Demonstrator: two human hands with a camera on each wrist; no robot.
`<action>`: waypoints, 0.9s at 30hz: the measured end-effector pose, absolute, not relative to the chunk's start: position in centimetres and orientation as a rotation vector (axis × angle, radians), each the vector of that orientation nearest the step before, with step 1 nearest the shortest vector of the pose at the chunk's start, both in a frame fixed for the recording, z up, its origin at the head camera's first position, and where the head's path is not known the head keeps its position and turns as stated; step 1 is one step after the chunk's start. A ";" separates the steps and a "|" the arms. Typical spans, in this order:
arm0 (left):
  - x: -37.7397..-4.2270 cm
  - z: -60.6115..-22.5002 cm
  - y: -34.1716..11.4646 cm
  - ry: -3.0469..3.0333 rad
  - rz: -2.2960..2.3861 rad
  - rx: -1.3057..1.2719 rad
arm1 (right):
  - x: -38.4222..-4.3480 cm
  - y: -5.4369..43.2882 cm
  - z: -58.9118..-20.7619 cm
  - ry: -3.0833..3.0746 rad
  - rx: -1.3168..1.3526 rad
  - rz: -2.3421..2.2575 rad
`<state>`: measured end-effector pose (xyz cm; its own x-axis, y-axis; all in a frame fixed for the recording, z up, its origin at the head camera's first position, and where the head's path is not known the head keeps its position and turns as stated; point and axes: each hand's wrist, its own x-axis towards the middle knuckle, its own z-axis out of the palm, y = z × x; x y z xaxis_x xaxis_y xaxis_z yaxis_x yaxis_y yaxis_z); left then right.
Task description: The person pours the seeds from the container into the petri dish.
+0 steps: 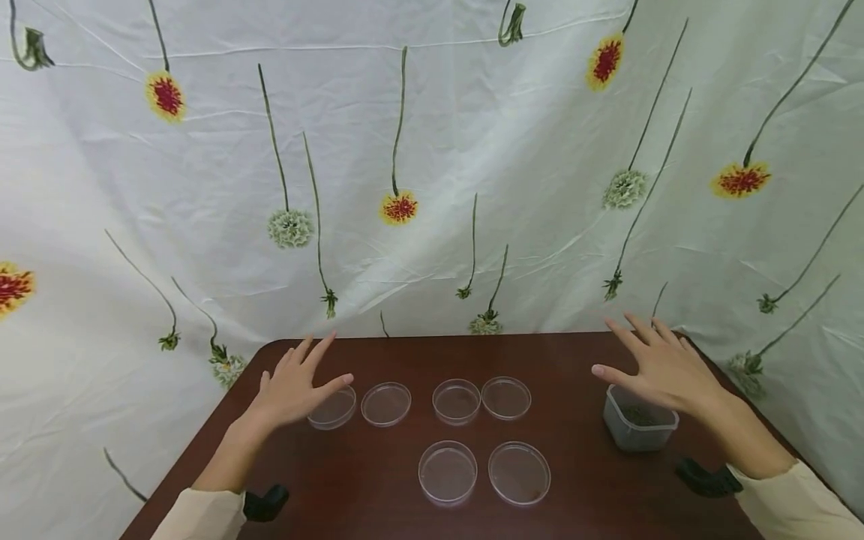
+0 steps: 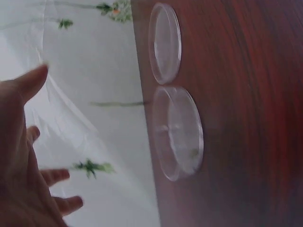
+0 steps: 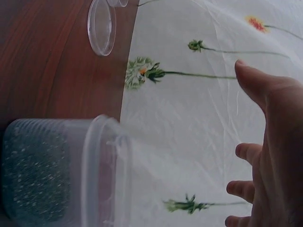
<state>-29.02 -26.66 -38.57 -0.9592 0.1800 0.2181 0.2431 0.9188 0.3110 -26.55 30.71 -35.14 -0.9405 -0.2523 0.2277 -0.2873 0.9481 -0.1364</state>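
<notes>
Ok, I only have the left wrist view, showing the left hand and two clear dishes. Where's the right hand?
Observer: The right hand is in the air near a plastic tub, fingers spread, holding nothing.
Operator: Anything in that tub?
Observer: Yes, the right wrist view shows dark, speckled granules inside, their level below the rim.
Operator: Are my two dishes all there are?
Observer: No, the head view shows six: four in a far row and two in a nearer row.
</notes>
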 end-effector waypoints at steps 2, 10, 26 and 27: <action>-29.2 -39.4 -27.7 -2.884 -0.565 -0.389 | -26.5 31.3 -35.7 -2.896 0.408 0.297; -30.1 -42.6 -30.8 -2.838 -0.962 -0.562 | -25.6 33.6 -37.9 -2.901 0.482 0.539; -32.6 -45.8 -34.1 -2.981 -1.337 -0.602 | -25.2 37.7 -42.8 -2.895 0.594 1.543; -32.6 -45.9 -34.1 -2.979 -1.361 -0.597 | -25.4 38.0 -43.0 -2.866 0.628 1.609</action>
